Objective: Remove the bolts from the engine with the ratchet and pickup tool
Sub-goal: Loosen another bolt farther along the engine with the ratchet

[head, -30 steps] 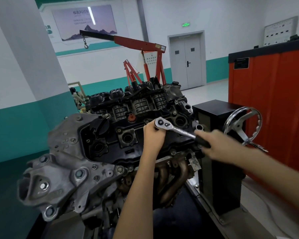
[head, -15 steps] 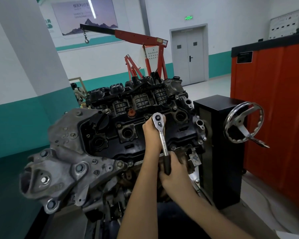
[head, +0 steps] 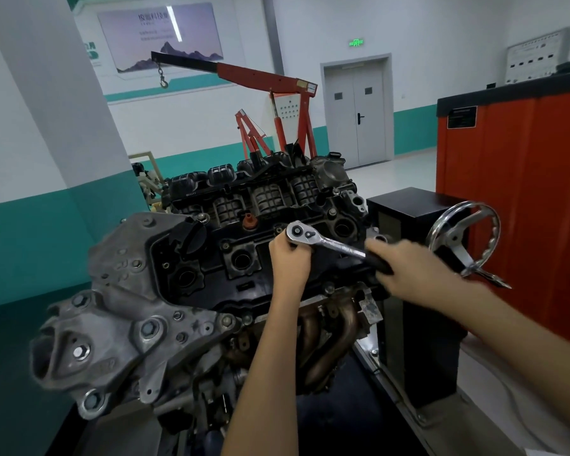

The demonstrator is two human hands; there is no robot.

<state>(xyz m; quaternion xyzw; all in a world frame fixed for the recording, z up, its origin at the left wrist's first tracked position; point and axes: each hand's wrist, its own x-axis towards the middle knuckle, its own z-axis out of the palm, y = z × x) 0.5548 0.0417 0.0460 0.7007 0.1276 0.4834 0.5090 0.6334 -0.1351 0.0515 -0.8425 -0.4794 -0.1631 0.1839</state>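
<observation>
A black-topped engine (head: 211,258) on a stand fills the middle of the view. A chrome ratchet (head: 326,241) lies across its valve cover, head to the left, black grip to the right. My left hand (head: 290,258) grips just under the ratchet head, over a bolt that is hidden beneath it. My right hand (head: 408,271) holds the black grip, with the handle pointing right toward the handwheel. No pickup tool is in view.
A black stand box (head: 415,209) with a chrome handwheel (head: 464,238) sits right of the engine. An orange cabinet (head: 524,192) stands further right. A red engine crane (head: 277,93) is behind, a grey pillar (head: 63,110) at left.
The ratchet handle swung from pointing down toward me back up to the right, my right hand moving with it. My left hand stayed at the ratchet head.
</observation>
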